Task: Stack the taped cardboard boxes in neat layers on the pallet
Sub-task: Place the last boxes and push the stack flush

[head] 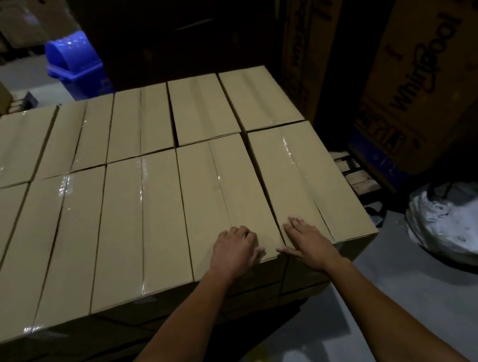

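— Cardboard is almost all I see from here. What do the hands do?

— Both lie on the top layer, at its near right end. The left hand (234, 249) rests on the near end of one taped box (224, 195), the second box (224, 195) from the right in the near row. Its fingers are bent at the knuckles and press down on the lid; they do not close around anything. The right hand (306, 240) lies flat on the corner box (304, 178), fingers straight and together, the thumb reaching to the gap between the two boxes. So it grips nothing also.

— And the two boxes, do they touch?

— They stand side by side with a narrow dark gap between them. Each has clear tape along the middle seam, and it shines.

— Where is the rest of the stack?

— The top layer (110, 182) has a near row and a far row, long boxes laid close together, and more layers show below at the near face. The pallet under it I cannot see well.

— What is around?

— On the floor at the right lies a white bag (465, 221). Behind it stands a big Whirlpool carton (421, 71). Far at the left, beyond the stack, is a blue bin (76, 65).
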